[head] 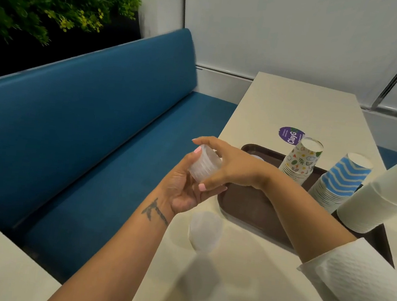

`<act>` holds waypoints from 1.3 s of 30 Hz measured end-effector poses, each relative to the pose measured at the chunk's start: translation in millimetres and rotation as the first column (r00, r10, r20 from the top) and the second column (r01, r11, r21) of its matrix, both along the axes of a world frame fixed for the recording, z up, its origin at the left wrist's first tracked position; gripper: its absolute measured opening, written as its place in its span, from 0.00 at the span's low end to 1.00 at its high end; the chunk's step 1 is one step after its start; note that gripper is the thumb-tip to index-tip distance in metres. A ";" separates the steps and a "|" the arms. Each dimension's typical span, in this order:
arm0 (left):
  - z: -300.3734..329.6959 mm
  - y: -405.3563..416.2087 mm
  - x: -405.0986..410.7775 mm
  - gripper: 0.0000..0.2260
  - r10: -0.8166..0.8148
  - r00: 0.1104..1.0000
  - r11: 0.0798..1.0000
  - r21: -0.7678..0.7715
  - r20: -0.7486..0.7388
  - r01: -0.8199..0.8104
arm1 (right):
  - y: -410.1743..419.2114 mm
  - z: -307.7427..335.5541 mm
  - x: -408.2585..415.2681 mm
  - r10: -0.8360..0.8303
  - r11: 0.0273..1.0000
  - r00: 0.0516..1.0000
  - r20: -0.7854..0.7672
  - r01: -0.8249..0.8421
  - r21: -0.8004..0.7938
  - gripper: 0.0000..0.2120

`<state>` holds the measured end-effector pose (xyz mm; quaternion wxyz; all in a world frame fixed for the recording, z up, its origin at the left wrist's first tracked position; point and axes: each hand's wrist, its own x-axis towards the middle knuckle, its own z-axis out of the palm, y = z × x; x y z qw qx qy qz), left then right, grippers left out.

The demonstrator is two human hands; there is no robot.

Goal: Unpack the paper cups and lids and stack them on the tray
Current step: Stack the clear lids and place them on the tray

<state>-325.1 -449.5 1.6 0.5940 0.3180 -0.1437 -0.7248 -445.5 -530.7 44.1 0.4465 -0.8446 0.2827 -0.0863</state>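
— Holding what, and where?

— Gripping a stack of clear lids [204, 167] between both hands, out past the table's [295, 106] edge and above the blue bench [85, 119]. Left hand [183, 188] cupping it from 7 o'clock, thumb curling over the top end and fingers wrapping beneath. Right hand [225, 163] closing on it from 3 o'clock, fingers arching over the far side, thumb pressing at the lower rim.

— Looking like?

— Lying tilted, translucent and ribbed, several lids nested tight; blurring too much for counting.

— And the rest?

— Sitting at 3 o'clock of the hands: a brown tray [247, 209], carrying three upside-down stacks. Patterned cups [300, 158] standing farthest, blue-and-white wavy cups [341, 182] next, plain white cups [384, 194] leaning nearest at the frame's right. Resting at 6 o'clock of the hands, on the tabletop just beside the tray's near corner: a clear wrapper [205, 229] with something pale inside, too hazy for telling more. Showing at 12 o'clock of the tray: a purple round sticker [291, 135].
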 end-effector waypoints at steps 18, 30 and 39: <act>-26.5 -32.5 11.2 0.28 -0.082 0.997 0.996 0.037 -0.005 0.082 | -44.9 -11.4 -6.3 -0.041 0.989 0.999 -0.003 0.041 0.144 0.32; -28.5 -71.5 3.9 0.22 -0.070 0.997 0.997 0.041 0.011 0.069 | -80.3 -4.9 -9.9 -0.091 0.995 0.995 -0.052 0.093 0.033 0.26; -45.5 -92.5 11.8 0.31 0.019 0.999 0.985 0.170 -0.038 -0.012 | -133.9 -19.6 -24.6 -0.352 0.912 0.878 -0.324 0.243 -0.330 0.32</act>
